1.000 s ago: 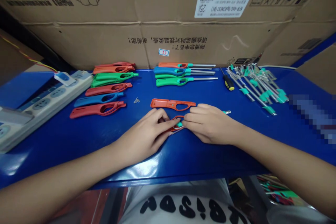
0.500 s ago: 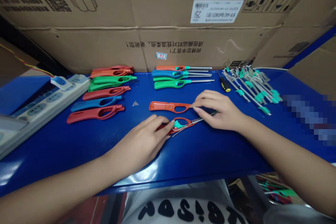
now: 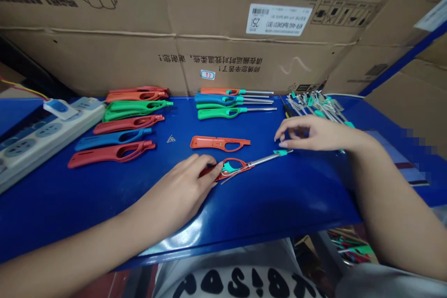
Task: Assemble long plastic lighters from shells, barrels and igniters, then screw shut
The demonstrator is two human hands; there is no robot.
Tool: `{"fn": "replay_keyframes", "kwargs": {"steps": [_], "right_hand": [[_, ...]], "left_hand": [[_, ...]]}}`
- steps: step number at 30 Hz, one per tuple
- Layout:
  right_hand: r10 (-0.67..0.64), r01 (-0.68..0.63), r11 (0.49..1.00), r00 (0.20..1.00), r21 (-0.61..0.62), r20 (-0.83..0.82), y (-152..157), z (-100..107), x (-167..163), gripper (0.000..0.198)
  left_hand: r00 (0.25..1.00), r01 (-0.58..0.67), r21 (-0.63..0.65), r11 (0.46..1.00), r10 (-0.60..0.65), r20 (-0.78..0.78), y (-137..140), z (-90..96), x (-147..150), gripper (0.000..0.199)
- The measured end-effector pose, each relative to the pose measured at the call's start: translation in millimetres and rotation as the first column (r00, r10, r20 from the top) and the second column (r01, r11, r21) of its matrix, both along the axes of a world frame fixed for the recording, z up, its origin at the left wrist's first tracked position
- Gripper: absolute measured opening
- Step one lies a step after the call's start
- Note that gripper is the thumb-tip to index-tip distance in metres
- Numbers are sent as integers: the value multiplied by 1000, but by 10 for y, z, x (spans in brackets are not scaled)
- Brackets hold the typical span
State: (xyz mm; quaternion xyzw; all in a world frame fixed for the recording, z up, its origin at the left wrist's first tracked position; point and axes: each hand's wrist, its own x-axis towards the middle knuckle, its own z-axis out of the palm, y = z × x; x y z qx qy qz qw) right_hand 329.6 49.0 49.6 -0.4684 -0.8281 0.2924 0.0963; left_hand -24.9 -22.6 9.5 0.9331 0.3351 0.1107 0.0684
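Observation:
My left hand point(image 3: 190, 184) pinches the handle end of an open red lighter shell point(image 3: 240, 169) low over the blue tabletop. Inside the shell sit a green trigger point(image 3: 229, 168) and thin wires, and a metal tube point(image 3: 265, 160) runs out to the right. Near the tube's far end is a green collar point(image 3: 280, 152). My right hand point(image 3: 307, 132) hovers just above and beyond that end, fingers curved and apart, holding nothing visible. Behind the red shell lies an orange half shell point(image 3: 220, 142), its hollow side up.
Coloured lighter shells point(image 3: 120, 123) lie in a column at left, by a power strip point(image 3: 52, 125). Assembled lighters point(image 3: 223, 112) rest at the back. Small screws point(image 3: 171, 139) lie between. At right are a screwdriver point(image 3: 287, 110) and a pile of metal tubes point(image 3: 328, 104). A cardboard wall point(image 3: 216, 18) stands behind.
My right hand has moved right, away from the orange half shell and the tube, exposing the tube and its green collar. My left hand keeps its hold. The view has shifted slightly.

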Motion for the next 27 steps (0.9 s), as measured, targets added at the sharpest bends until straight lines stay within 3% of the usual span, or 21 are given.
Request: {"fn": "replay_keyframes", "kwargs": {"steps": [2,4,10,15,27], "right_hand": [[39,-31,990,998,-141,54,-5,-11,16,38],[66,-51,983,995,-175,78,-5,-29,-2,38],[99,-82,976,992,-202,76,2,-62,-31,39],[93,-74,975,992,-209,85,2,-90,-39,37],[42,-27,981,997,-193,71,-28,-92,-129,42]], "left_hand": [[999,5,-25,1000,-4,44,11,-18,-9,36],[996,7,-50,999,-2,86,27,-33,-19,36],[986,17,-90,996,-2,168,68,-63,-38,42],[997,34,-70,997,-29,71,82,-55,-21,61],[998,53,-17,998,-53,14,48,-37,-3,64]]}}
